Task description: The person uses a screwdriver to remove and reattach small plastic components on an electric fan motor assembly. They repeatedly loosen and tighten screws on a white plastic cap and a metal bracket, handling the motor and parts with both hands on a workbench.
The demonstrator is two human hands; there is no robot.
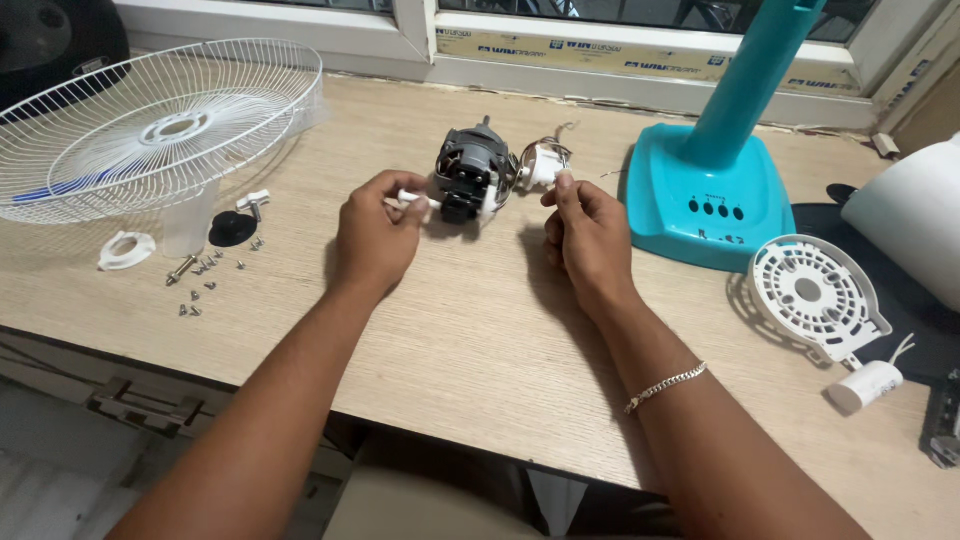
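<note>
The left hand [375,240] hides most of a white part [412,199]; the teal stand [745,90] and white housing [915,225] run off-frame.

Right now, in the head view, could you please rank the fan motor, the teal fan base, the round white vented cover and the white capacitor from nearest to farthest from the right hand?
1. Fan motor, just left of the right hand.
2. Teal fan base, to its right.
3. Vented cover, farther right.
4. Capacitor, near the table's right front edge.

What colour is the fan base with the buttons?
The plastic fan base with four dark buttons is turquoise, seen clearly in the head view.
</note>
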